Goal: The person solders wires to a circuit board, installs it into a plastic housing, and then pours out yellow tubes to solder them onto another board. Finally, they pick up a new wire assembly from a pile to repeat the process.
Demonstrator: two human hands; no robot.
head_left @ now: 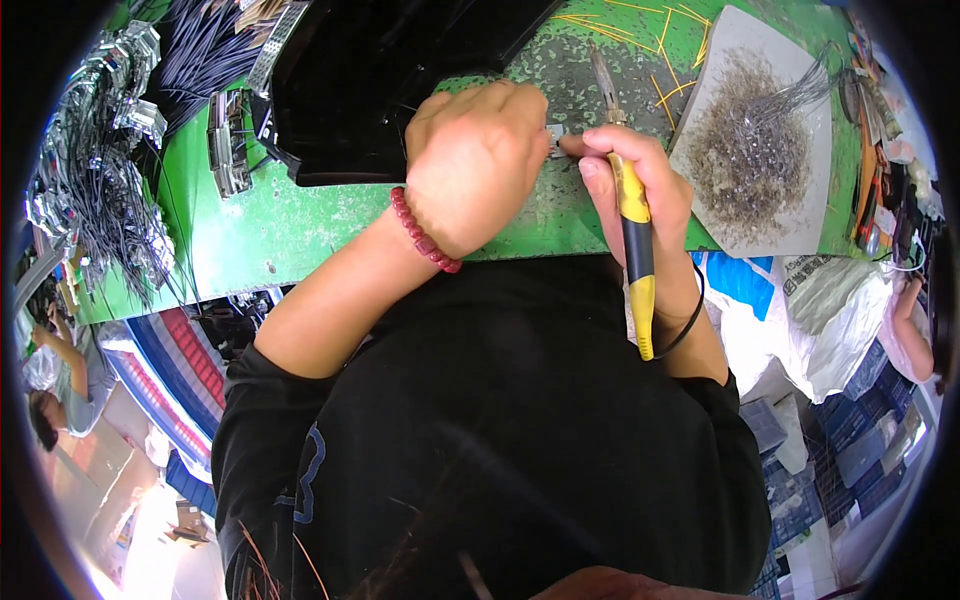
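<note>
Just beside right hand, scrap-laden tray

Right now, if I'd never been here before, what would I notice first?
Probably the yellow-and-black iron in the right grip, just right of the middle, its tip pointing away from the person. Next, likely the brownish heap on the pale board at the right of the green table, and the shiny parts with dark wires at its left.
</note>
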